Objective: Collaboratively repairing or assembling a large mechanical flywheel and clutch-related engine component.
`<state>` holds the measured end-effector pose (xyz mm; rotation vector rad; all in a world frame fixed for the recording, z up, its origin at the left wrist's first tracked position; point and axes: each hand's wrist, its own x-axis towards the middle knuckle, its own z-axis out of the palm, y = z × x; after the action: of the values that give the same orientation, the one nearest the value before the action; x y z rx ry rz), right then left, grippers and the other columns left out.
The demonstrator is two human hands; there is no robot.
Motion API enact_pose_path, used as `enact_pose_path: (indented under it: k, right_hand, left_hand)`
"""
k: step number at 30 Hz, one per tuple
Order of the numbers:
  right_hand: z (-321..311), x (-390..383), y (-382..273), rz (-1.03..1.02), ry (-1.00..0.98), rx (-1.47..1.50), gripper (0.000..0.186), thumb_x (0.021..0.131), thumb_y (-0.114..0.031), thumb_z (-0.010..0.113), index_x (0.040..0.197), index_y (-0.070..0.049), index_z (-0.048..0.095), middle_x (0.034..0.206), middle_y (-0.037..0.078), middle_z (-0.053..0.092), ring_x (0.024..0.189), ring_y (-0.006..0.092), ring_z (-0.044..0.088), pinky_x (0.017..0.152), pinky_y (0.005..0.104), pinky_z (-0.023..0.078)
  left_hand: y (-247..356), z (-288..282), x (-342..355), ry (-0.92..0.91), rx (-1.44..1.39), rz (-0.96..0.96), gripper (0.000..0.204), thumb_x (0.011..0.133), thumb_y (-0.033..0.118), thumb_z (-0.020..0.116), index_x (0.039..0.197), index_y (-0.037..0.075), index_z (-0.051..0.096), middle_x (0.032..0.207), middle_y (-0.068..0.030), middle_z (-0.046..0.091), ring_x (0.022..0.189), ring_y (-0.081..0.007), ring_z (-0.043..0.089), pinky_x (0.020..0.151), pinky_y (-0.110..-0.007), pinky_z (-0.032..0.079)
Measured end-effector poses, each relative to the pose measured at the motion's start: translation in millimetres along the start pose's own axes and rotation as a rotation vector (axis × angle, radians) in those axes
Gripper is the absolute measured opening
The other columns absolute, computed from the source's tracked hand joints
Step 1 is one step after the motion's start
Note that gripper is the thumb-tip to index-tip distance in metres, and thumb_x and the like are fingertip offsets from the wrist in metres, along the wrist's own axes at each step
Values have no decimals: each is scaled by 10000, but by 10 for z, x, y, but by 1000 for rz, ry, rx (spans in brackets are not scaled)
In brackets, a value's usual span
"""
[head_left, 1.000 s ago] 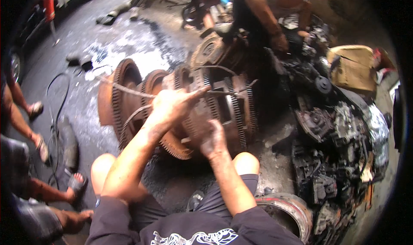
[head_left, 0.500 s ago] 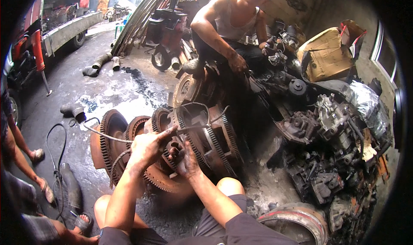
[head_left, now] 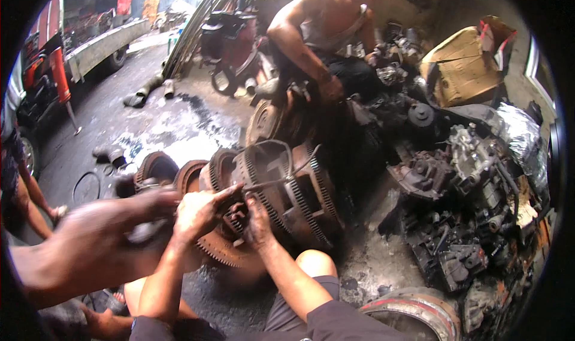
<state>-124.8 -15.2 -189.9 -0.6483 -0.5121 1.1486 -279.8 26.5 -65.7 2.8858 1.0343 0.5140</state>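
Two bare hands work close together in the middle of the head view, over a row of rusty toothed rings lying on edge; the left hand seems closed on a cable, its index finger stretched along it; the right hand has its thumb up and fingers curled just beside, though whether they clasp anything I cannot tell; the cable already crosses the right part of the row and loops over it, and one tip appears to jut free near the upper right of the row; I see no knot or clasp, so the handling looks partly done, and what is left is not shown; at the left of the frame another person's blurred hand reaches in, hiding part of the row and narrowing the room on that side; a strip of floor right of centre gives more space, bounded by a heap of engine parts along the right and a round metal housing at the lower right; a seated person near the top hems in the far side; the person's own knees limit the near edge.
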Motion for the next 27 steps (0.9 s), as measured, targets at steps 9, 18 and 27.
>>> enact_pose_path:
  k: [9, 18, 27]
  right_hand:
    - [-161, -98, -621, -228, 92, -378, 243, 992, -103, 442, 1102, -49, 653, 947, 55, 667, 834, 161, 639, 744, 287, 533]
    - [585, 905, 520, -82, -464, -440, 329, 998, -172, 500, 1301, -59, 440, 1241, 78, 557, 1099, 170, 545, 991, 308, 452]
    - [1755, -344, -253, 380, -1061, -1066, 398, 944, -282, 615, 1274, -62, 592, 1204, 150, 649, 1115, 199, 601, 1007, 346, 448]
  left_hand:
    - [598, -1182, -18, -323, -208, -57, 189, 916, 188, 588, 1073, 87, 619, 962, -93, 696, 929, -216, 667, 855, -337, 542]
    - [489, -1480, 693, -381, -203, -53, 334, 940, 212, 533, 1263, 146, 483, 1038, -110, 640, 990, -235, 615, 906, -366, 505]
    - [134, -1276, -34, -498, -62, 11, 508, 964, 237, 479, 1453, 206, 348, 1114, -127, 585, 1051, -255, 563, 957, -396, 468]
